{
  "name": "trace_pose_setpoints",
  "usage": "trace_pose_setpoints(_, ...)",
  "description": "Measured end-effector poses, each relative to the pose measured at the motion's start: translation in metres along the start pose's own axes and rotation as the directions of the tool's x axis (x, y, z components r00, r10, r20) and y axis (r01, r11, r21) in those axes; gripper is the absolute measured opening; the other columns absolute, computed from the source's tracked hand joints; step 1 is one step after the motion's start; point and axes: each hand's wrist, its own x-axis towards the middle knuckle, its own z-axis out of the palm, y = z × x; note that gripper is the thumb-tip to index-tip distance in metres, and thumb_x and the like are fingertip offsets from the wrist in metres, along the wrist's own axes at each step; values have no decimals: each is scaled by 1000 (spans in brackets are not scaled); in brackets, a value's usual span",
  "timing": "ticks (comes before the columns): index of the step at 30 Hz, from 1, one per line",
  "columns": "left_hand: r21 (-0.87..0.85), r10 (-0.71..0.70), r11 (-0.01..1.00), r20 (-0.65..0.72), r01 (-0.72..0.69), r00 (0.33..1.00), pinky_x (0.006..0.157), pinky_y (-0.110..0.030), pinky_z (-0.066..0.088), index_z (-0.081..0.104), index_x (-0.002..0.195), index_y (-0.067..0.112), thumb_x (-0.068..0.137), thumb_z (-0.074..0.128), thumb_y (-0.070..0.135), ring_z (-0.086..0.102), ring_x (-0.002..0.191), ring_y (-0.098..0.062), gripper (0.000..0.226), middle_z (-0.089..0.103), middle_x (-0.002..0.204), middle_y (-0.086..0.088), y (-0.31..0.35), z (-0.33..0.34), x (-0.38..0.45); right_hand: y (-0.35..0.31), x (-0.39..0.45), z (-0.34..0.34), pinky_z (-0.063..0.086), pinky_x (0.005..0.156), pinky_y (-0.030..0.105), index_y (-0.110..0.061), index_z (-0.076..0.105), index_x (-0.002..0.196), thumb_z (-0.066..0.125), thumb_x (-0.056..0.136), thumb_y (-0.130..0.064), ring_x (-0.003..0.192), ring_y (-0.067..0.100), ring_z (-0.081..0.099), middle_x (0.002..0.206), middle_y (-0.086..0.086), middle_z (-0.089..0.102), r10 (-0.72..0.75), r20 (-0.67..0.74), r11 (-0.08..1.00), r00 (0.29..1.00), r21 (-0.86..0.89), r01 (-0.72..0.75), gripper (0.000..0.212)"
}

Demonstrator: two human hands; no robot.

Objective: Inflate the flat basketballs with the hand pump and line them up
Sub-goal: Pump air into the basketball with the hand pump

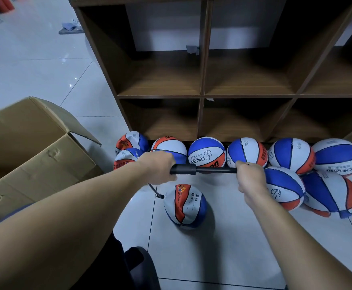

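Note:
I hold a black hand pump (202, 170) level above the floor. My left hand (158, 170) grips its thick barrel end, and my right hand (249, 176) grips the handle end of the thinner rod. A thin black hose (156, 191) runs from under my left hand down to a soft, partly flat blue, white and orange basketball (184, 206) on the tiles in front of me. Several rounder basketballs (207, 152) stand in a row along the foot of the shelf, with more flat ones (330, 194) at the right.
A dark wooden cubby shelf (202, 95) stands behind the balls. An open cardboard box (31, 151) sits at the left on the pale tiled floor (233, 248). Two crumpled balls (129, 149) lie at the row's left end. A dark shoe (139, 266) shows below.

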Motion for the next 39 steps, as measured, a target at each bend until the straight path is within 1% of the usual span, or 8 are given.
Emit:
trace_pose_setpoints(4, 20, 15, 1000, -4, -15, 1000, 63, -34, 47, 59, 89, 27, 100, 65, 52, 63, 78, -22, 28, 63, 81, 2, 4, 2, 1, 2, 0, -1, 17, 55, 34, -22, 25, 69, 54, 93, -14, 58, 21, 18, 58, -3, 22, 10, -19, 998, 1000, 56, -9, 38)
trace_pose_setpoints(7, 47, 36, 998, -29, -35, 999, 63, -33, 46, 59, 90, 27, 102, 62, 52, 62, 76, -21, 28, 63, 81, 2, 7, 2, 2, 1, -12, 11, 25, 59, 41, -20, 28, 61, 52, 87, -19, 60, 24, 26, 53, -3, 27, -38, -93, 999, 995, -2, 38, 35)
trace_pose_setpoints(9, 44, 46, 998, -18, -45, 999, 60, -32, 43, 59, 89, 27, 103, 62, 52, 61, 73, -19, 28, 63, 80, 1, 8, 2, 1, 1, -19, 20, 27, 61, 41, -19, 30, 59, 54, 91, -17, 60, 25, 29, 54, -2, 30, -81, -110, 997, 991, -25, 79, 40)
trace_pose_setpoints(14, 36, 55, 998, -12, -55, 998, 65, -33, 51, 64, 98, 26, 103, 60, 53, 64, 77, -19, 28, 65, 83, 1, 11, 2, -1, 2, -30, 34, 29, 60, 36, -16, 33, 62, 50, 95, -15, 60, 24, 33, 60, 0, 37, -148, -111, 988, 983, -55, 143, 37)
trace_pose_setpoints(20, -3, 77, 997, -48, -77, 996, 57, -30, 42, 53, 82, 30, 103, 62, 49, 55, 65, -14, 30, 58, 74, 5, 23, -1, -4, 1, -38, 41, 31, 60, 37, -15, 37, 64, 50, 99, -16, 62, 23, 37, 64, 2, 42, -200, -93, 978, 975, -73, 194, 37)
trace_pose_setpoints(25, 1, 91, 996, -77, -92, 993, 65, -35, 52, 55, 88, 27, 102, 62, 50, 54, 65, -15, 28, 56, 74, 6, 32, 1, -5, 4, -43, 46, 31, 61, 37, -15, 37, 66, 50, 100, -19, 64, 24, 38, 68, 3, 43, -206, -55, 977, 977, -69, 202, 36)
trace_pose_setpoints(35, 7, 127, 992, -21, -126, 992, 66, -35, 52, 61, 95, 25, 101, 64, 49, 55, 66, -16, 26, 57, 75, 5, 30, 0, -4, 8, -52, 55, 29, 61, 37, -13, 37, 71, 51, 101, -15, 66, 23, 35, 68, 3, 40, -189, 75, 979, 979, -59, 194, 33)
trace_pose_setpoints(39, -34, 130, 991, -5, -130, 992, 66, -34, 51, 63, 96, 28, 99, 67, 49, 58, 70, -14, 22, 61, 77, 5, 27, 0, -2, 7, -41, 47, 28, 59, 36, -15, 40, 70, 52, 98, -18, 65, 23, 35, 65, 2, 40, -182, 116, 974, 976, -116, 196, 31)
